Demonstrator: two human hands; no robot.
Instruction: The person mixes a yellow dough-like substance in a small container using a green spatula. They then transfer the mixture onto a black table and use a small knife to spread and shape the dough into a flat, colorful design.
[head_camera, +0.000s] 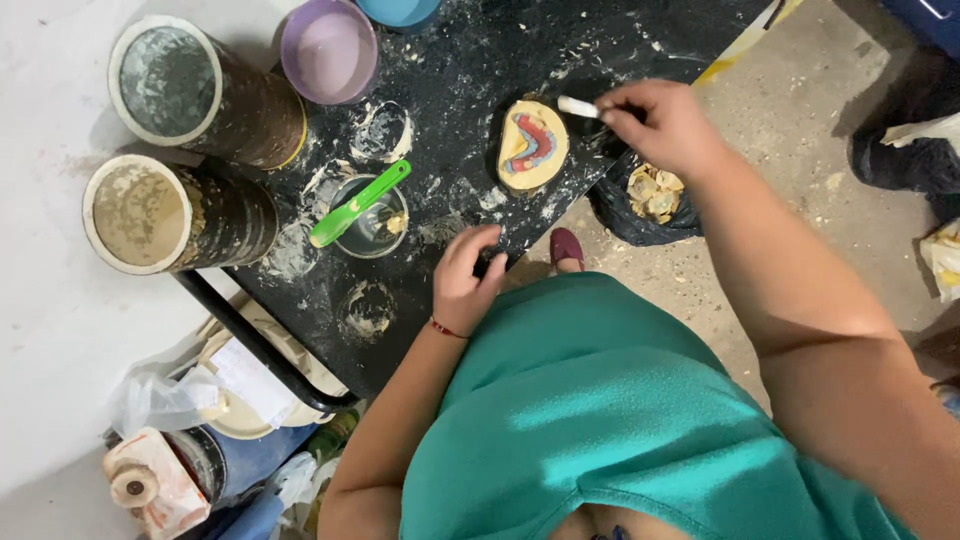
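Observation:
A yellowish plaster dental cast (532, 146) with a red and blue arch on top lies on the black, plaster-spattered table (470, 60). My right hand (660, 125) hovers just right of the cast, pinching a small white tool (577, 106) whose tip points at the cast's upper edge. My left hand (466, 275) rests with curled fingers on the table's near edge, holding nothing. A small glass bowl (372, 220) with a green spatula (358, 204) lying across it stands left of the cast.
Two dark cylindrical containers (200, 95) (175, 215) stand at the table's left. A purple bowl (328, 50) and a blue one (400, 10) sit at the far edge. A black bag of plaster scraps (645, 200) lies on the floor. Clutter fills the lower left.

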